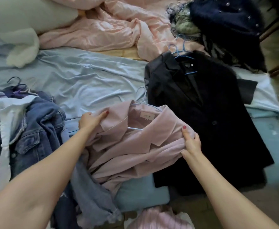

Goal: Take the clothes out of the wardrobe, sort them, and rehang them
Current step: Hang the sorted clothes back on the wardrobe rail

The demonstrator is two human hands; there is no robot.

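On bed [86,76], both hands pinch pink blazer [135,146].

Bed [89,76] w/ blue sheet: pink jacket [135,146], black blazer [209,113], denim pile [36,123], pink duvet [102,30].

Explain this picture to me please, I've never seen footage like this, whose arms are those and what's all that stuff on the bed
There is no machine here. The single picture comes from a camera worn on a person's head, looking forward and down, so the two bare arms reaching in are that person's own.

They stand over a bed with a light blue sheet and a crumpled pink quilt at the far side. Clothes lie sorted in heaps: a denim jacket on the left, a black blazer on a blue hanger on the right, and dark knitwear at the far right corner.

In the middle is a pink jacket on its own hanger. The left hand grips its shoulder, and the right hand pinches the other side in its fingers.
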